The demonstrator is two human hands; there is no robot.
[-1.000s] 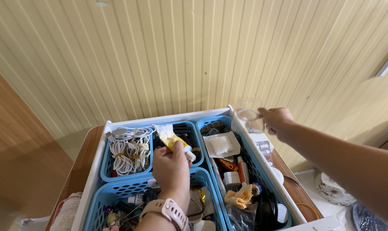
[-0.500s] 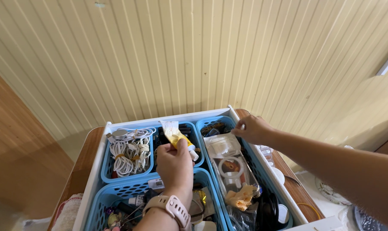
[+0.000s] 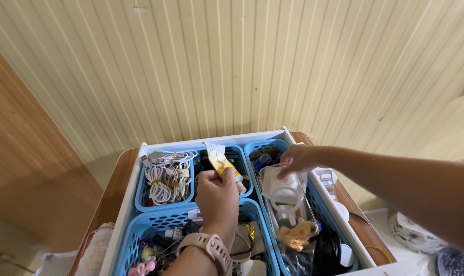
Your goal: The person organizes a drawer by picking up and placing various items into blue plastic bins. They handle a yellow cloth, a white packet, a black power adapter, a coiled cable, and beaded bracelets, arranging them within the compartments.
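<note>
My left hand (image 3: 217,198) holds a yellow and white tube (image 3: 222,162) by its cap end, above the middle blue basket (image 3: 245,179) of an open white drawer (image 3: 124,204). My right hand (image 3: 297,157) reaches in from the right and grips the top of a clear plastic case (image 3: 285,197), which stands tilted in the long right basket (image 3: 328,214). A pink watch sits on my left wrist.
A left basket (image 3: 140,197) holds coiled white cables (image 3: 164,181). The front basket (image 3: 135,240) and the right one are full of small odds and ends. A cream panelled wall rises behind. A wooden top (image 3: 109,197) flanks the drawer; a cloth (image 3: 96,250) lies front left.
My right hand came from outside the drawer's right edge down into the right basket with the clear case, which now stands tilted. The left hand with the tube barely moved.
</note>
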